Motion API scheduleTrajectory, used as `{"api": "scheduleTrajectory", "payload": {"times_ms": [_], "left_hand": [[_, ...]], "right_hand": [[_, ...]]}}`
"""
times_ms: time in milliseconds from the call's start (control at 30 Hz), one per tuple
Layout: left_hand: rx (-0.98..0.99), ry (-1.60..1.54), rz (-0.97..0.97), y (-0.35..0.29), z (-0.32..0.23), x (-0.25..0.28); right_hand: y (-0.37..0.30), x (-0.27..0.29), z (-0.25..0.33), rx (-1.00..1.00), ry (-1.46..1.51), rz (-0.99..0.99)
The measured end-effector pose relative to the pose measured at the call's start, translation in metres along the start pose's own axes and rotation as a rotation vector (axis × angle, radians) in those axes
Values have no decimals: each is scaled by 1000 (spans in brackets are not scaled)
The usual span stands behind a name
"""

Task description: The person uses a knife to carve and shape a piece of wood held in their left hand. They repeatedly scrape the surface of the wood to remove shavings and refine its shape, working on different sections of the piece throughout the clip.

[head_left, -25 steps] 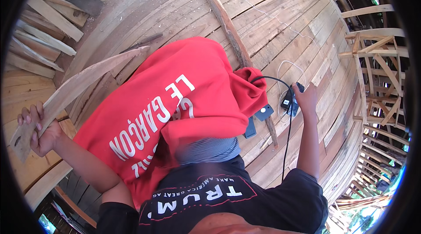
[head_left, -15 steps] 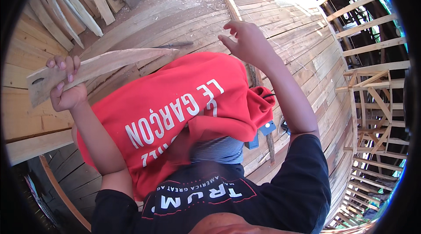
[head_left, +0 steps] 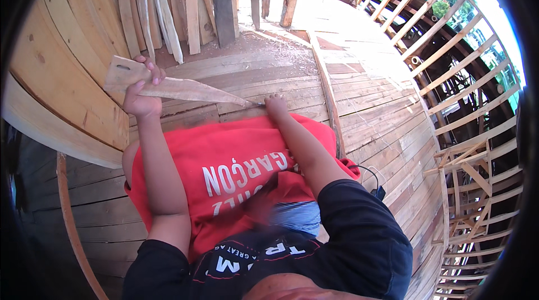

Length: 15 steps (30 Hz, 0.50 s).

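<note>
Left hand (head_left: pixel 144 102) gripped the tapered board (head_left: pixel 193 90) by its wide end, at 10 o'clock. Right hand (head_left: pixel 276 108) was curled at 12 o'clock, by the board's narrow tip; couldn't tell if holding anything.

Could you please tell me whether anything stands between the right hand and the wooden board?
Only a slim dark tool shows between the right hand and the pointed end of the wooden board; nothing else visible stands there.

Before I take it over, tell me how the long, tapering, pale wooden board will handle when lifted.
The pale, tapering wooden board is probably stiff, showing no sag beyond the left hand. Its broad, slotted end likely weighs more; its narrow tip may chip more easily.
</note>
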<state>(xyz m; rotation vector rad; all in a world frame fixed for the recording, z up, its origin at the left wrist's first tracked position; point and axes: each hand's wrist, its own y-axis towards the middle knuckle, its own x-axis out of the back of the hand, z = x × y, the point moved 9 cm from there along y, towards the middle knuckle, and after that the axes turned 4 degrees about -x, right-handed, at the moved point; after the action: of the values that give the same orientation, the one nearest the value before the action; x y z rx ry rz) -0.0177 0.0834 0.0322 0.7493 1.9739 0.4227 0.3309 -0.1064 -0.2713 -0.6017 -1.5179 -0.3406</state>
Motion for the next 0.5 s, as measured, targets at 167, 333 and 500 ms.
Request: {"api": "scheduleTrajectory", "payload": {"times_ms": [167, 333, 500], "left_hand": [[-11, -61, 60, 0, -2, 1], [-70, -87, 135, -5, -5, -15], [-122, -104, 173, -5, -20, -10]], "right_hand": [[-17, -12, -13, -100, 115, -95], [-14, -15, -20, -167, 102, 97], [-12, -6, 11, -145, 107, 247]]}}
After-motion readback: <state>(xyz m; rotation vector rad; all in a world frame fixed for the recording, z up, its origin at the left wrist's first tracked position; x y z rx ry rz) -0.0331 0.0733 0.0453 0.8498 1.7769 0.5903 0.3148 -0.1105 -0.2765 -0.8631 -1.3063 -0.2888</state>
